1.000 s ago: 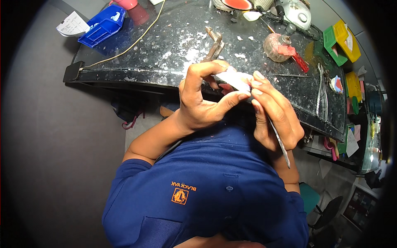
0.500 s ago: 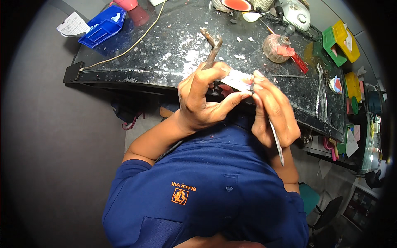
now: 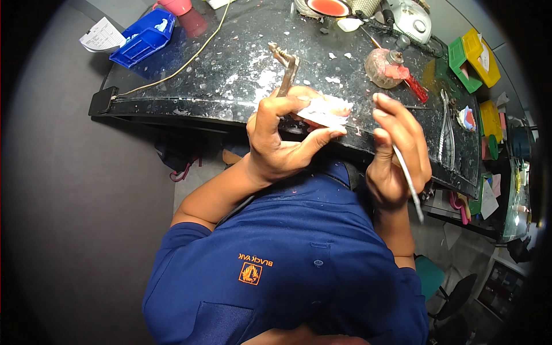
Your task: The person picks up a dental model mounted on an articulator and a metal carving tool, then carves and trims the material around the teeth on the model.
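Observation:
My left hand (image 3: 273, 135) is closed around a white plaster dental cast (image 3: 325, 112) with pink material on it, above the front edge of the black bench. A brownish, bent metal articulator arm (image 3: 289, 72) rises from behind the fingers of that hand. To the right, a little apart from the cast, my right hand (image 3: 399, 158) grips a thin metal carving tool (image 3: 410, 183) between thumb and fingers. One end of the tool points down toward my forearm; its other end is hidden by the fingers.
White scraps dot the black bench (image 3: 218, 86). A stained round burner (image 3: 379, 68), a red-handled knife (image 3: 417, 89), metal tweezers (image 3: 444, 123) and a small dental model (image 3: 467, 118) lie right. Far left are a blue bin (image 3: 141, 43) and a cord (image 3: 198, 52).
My right hand has moved right, away from the cast, carrying the carving tool. My left hand has tilted the cast and articulator slightly, and the metal arm has shifted left.

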`<state>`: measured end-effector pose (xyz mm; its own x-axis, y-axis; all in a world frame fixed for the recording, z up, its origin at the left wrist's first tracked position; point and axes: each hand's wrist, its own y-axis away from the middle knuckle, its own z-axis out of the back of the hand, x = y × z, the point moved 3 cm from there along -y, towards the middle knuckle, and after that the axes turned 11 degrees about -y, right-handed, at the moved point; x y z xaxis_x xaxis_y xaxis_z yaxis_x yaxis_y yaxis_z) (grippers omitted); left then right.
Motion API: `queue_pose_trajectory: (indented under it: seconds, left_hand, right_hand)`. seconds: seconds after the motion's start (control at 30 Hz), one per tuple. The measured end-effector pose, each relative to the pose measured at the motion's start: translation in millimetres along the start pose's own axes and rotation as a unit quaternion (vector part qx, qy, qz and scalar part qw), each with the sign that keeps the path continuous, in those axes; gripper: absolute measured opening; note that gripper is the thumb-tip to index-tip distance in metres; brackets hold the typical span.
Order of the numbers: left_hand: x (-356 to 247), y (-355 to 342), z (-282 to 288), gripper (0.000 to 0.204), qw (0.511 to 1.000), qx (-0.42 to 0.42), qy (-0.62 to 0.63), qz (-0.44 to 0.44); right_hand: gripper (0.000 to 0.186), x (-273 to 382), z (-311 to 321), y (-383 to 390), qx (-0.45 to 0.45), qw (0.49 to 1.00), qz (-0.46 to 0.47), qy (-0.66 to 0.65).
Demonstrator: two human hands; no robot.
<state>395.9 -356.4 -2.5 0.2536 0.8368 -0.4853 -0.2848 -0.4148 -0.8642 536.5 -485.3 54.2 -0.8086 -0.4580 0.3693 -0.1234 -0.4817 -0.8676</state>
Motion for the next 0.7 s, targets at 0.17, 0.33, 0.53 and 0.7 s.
queue_pose_trajectory:
  seconds: [0.17, 0.33, 0.53, 0.7]
  left_hand:
    - [-4, -1, 2, 0.061, 1.000, 0.008, 0.007, -0.020]
    - [3, 5, 2, 0.059, 0.999, -0.008, -0.018, -0.037]
    - [2, 3, 3, 0.055, 0.997, -0.048, -0.038, -0.047]
    - [-2, 4, 5, 0.058, 0.999, -0.013, -0.020, -0.027]
  right_hand:
    - [0.019, 13, -10, 5, 0.020, 0.997, -0.020, -0.068]
    - [0.021, 15, -16, 6, 0.032, 0.997, -0.008, -0.070]
    - [0.018, 16, -18, 6, 0.043, 0.996, -0.003, -0.075]
    - [0.018, 17, -17, 5, 0.046, 0.997, -0.008, -0.069]
